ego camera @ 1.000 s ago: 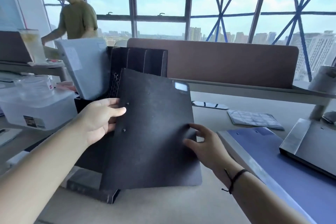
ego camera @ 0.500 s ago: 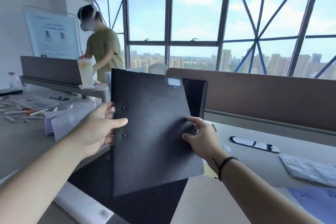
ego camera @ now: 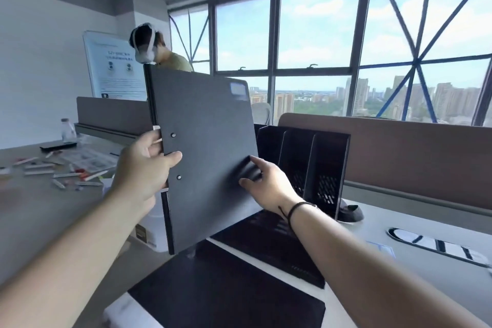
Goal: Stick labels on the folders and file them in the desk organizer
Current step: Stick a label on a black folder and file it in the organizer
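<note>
- Two hands hold one black folder upright in the air, in front of and left of the desk organizer, not yet in any slot.
- Left hand grasps the spine edge, thumb across the front cover between the two rivets.
- Right hand pinches the folder's free edge, fingers curled behind or against the cover; the exact contact is blurred.
- A pale label sits at the folder's top right corner, so the labelling step looks done for this one.
- Risk: the folder is tilted, and its lower corner could catch an organizer divider and push the organizer back along the surface.
- Risk: the right-hand hold looks light; releasing too soon could let the covers splay and miss the slot.
- Risk: another black folder lying flat below could be knocked as the held one swings across.
</note>
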